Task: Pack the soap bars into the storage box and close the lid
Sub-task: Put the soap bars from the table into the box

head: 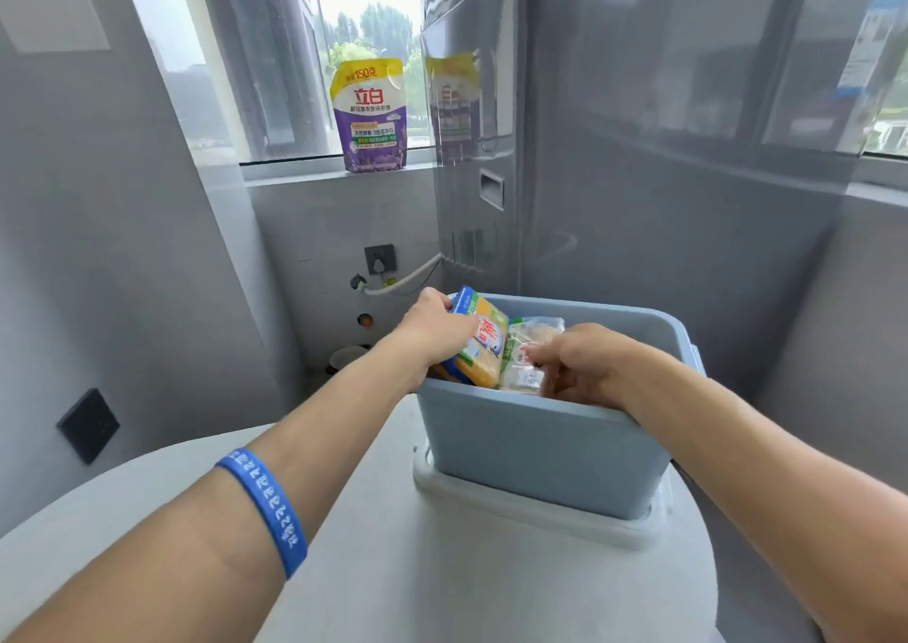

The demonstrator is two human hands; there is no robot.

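A light blue storage box point(540, 451) stands on a white lid point(530, 510) that lies under it on the round table. My left hand point(435, 330) grips a yellow soap bar in a blue and yellow wrapper point(484, 343), tilted and half inside the box at its left end. My right hand point(584, 365) reaches into the box from the right, fingers closed on a pale soap bar in a clear wrapper point(528, 357). Deeper contents of the box are hidden by its wall and my hands.
The box sits at the far side of a round grey table point(373, 544). A purple and yellow detergent pouch point(369, 117) stands on the window sill. A tall grey appliance point(471, 141) rises behind the box. Wall sockets point(379, 258) are on the left.
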